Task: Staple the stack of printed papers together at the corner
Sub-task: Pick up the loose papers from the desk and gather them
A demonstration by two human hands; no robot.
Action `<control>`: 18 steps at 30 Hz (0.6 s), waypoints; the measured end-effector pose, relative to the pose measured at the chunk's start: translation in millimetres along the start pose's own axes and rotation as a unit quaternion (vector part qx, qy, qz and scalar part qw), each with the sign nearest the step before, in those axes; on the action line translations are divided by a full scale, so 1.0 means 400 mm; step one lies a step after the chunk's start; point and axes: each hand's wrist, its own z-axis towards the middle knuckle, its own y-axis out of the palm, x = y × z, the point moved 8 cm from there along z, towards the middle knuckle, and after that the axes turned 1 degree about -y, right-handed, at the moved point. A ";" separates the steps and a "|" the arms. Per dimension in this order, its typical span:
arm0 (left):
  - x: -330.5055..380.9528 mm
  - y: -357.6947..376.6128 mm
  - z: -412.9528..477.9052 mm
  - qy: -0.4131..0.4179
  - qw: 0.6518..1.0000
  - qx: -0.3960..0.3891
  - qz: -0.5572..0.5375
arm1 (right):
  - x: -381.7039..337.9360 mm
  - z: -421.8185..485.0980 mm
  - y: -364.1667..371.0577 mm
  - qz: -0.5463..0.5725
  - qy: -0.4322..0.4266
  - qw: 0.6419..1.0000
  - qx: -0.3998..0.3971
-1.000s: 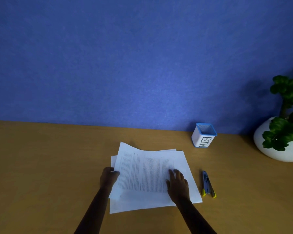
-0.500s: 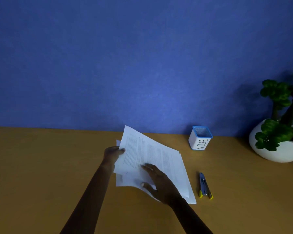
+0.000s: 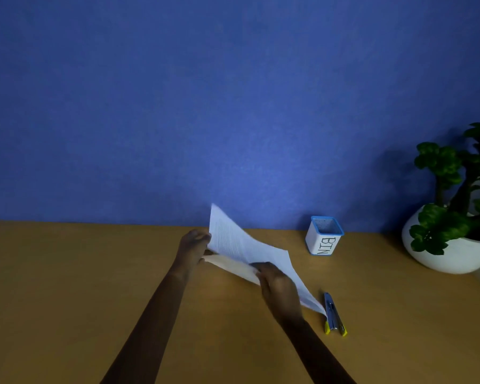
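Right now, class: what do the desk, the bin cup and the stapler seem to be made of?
Desk: looks like wood or wood-look laminate, smooth matte tan, with no clear grain.
Bin cup: the white walls and blue rim suggest plastic; the inside looks meshed.
Stapler: a shiny silvery body, likely metal, with yellow tips that are probably plastic.

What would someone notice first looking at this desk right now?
The white stack of papers, lifted and tilted above the middle of the desk between the left hand and right hand. Right of it lies the stapler, with the BIN cup behind.
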 end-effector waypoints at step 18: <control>0.230 0.006 -0.119 0.302 0.922 0.091 0.226 | 0.009 0.163 -0.227 0.149 0.134 0.975 0.092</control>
